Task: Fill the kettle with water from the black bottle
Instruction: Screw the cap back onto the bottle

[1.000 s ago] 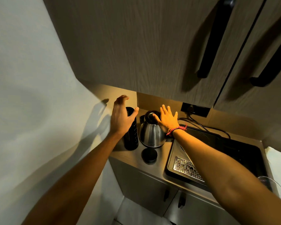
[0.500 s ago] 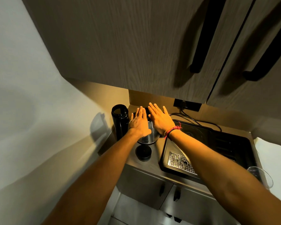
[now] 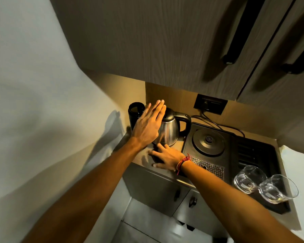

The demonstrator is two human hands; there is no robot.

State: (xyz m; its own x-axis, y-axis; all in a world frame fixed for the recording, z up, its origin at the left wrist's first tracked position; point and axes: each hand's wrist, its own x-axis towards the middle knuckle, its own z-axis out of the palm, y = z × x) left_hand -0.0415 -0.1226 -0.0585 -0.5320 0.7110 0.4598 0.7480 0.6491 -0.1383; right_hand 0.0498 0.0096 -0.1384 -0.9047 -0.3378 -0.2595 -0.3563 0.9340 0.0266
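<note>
L hand (image 3: 147,127) flat, fingers straight, empty, over the gap btwn black bottle (image 3: 135,116) & steel kettle (image 3: 168,132), both upright on the counter (image 3: 142,159). R hand (image 3: 167,157) spread low on counter in front of kettle; can't tell if it covers anything.

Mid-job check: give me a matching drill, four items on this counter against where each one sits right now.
Items:
1. black bottle
2. kettle
3. kettle base
4. two glasses

Places:
A. front right corner of the black tray
B. on the counter, left of the tray
C. far left, by the wall, cap off
D. on the tray, nothing standing on it

Pairs: 1-C, 2-B, 3-D, 4-A
</note>
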